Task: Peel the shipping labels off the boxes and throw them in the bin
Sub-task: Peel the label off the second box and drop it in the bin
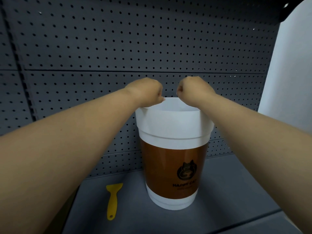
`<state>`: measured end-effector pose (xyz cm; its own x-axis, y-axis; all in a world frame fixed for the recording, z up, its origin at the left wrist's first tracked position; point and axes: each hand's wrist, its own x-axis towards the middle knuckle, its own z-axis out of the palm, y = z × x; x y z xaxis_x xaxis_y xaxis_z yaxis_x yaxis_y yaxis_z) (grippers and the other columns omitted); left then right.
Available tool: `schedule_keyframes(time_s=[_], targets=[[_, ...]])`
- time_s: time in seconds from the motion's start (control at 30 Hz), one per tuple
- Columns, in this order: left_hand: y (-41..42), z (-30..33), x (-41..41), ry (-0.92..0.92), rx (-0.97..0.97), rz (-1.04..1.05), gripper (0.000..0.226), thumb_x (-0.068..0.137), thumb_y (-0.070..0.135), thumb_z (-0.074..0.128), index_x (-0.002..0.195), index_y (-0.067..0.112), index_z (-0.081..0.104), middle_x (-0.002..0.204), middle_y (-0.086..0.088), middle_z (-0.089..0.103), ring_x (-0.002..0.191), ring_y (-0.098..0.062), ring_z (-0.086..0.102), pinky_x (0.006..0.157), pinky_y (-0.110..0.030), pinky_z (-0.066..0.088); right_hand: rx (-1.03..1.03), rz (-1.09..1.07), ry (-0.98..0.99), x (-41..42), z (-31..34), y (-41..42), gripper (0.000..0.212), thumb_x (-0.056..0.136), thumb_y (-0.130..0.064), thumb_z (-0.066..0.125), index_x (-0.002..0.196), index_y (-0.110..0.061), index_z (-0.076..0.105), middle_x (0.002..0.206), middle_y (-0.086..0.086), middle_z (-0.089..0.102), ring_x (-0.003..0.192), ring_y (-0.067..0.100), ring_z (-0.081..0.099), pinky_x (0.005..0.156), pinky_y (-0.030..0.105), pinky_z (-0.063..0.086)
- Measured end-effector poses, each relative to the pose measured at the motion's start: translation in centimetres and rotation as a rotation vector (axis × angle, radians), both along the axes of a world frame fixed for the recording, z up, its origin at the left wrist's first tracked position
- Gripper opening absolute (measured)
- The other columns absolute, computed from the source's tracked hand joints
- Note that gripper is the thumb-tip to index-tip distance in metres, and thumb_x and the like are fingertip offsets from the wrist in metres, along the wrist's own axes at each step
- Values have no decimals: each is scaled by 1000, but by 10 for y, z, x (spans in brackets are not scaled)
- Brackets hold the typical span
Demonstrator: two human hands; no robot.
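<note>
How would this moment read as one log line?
left hand fist over bin rim | right hand same | scraper idle | no boxes seen

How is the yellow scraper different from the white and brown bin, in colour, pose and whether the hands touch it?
The scraper is all yellow; the bin is white with a brown band and a dark cat logo. The scraper lies flat, while the bin stands upright and open. The left hand and right hand are closed at the bin's far rim; no hand touches the scraper, which lies apart, left of the bin. Both rest on the same grey shelf.
</note>
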<state>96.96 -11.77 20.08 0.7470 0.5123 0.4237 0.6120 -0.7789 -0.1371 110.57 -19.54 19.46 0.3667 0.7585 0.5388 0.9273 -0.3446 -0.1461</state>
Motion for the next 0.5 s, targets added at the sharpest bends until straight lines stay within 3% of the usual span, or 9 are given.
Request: schedule_keyframes(time_s=[0.07,0.13,0.3,0.5], targets=[[-2,0,-4,-44,66,10,32,93,35,44,76,10,53,73,-5,52,65,-22,46,53,-28,34,23,24,-25,-3,2,-4,26,86,-5,45,101,0,66,108,17,70,100,35,66,77,41,56],[-3,0,-10,-76,127,29,35,94,35,41,71,10,50,70,-3,48,65,-22,46,54,-29,34,32,58,-26,-7,6,-8,27,89,-11,46,102,1,66,108,19,70,101,36,65,83,45,55],[-3,0,-35,-145,214,82,38,95,32,37,65,11,45,60,-2,42,57,-21,41,48,-26,28,30,180,28,-33,18,-16,28,91,-20,49,98,-2,70,105,17,71,93,36,66,79,42,56],[2,-9,-92,-182,237,171,36,97,32,35,74,8,48,68,-5,43,65,-25,44,59,-33,36,43,350,42,-90,15,-14,31,91,-23,52,100,2,68,108,19,69,96,36,64,78,39,54]])
